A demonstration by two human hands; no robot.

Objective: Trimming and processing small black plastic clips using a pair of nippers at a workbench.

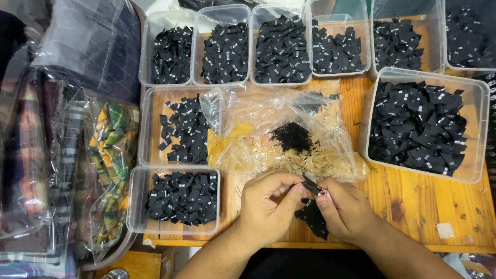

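Wooden worktable [413,201] packed with clear plastic tubs of black woven labels, bagged plaid fabric at the left edge. Nearest the camera, both hands meet at the table's front edge: left hand [267,205] pinches one end of a black label strip [311,187], thumb and forefinger closed on it; right hand [345,209] grips small snips [321,192] and clutches a bundle of labels [313,219] hanging below. Strip's long axis runs up-left to down-right between the hands, nearer the right. Just beyond lies a crumpled clear bag [289,129] holding black trimmings [292,137]. Further back, a large tub [478,129] right, a small tub [135,206] left, and a row of tubs [281,46] along the far edge.
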